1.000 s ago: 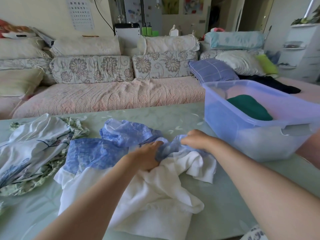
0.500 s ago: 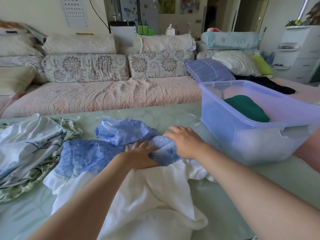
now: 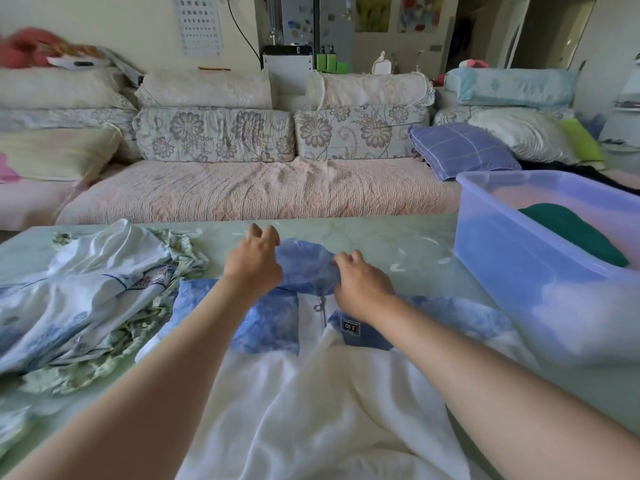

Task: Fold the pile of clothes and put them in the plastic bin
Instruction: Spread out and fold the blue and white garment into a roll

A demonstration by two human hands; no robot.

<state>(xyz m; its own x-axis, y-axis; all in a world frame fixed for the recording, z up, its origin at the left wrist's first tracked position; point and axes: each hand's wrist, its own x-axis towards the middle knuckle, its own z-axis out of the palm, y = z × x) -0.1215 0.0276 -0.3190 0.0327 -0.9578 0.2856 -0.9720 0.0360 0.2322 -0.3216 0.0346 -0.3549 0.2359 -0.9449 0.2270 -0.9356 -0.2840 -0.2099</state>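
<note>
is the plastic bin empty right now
No, a dark green garment already lies inside the plastic bin, showing over its near wall.

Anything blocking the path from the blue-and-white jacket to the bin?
Nothing visible does. No object lies on the strip of table between the jacket and the plastic bin, and the bin has no lid on. A green garment lies inside it, with room beside it.

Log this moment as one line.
jacket: flat, unfolded | left hand: by hood | right hand: at hood | bin: green garment inside
</note>
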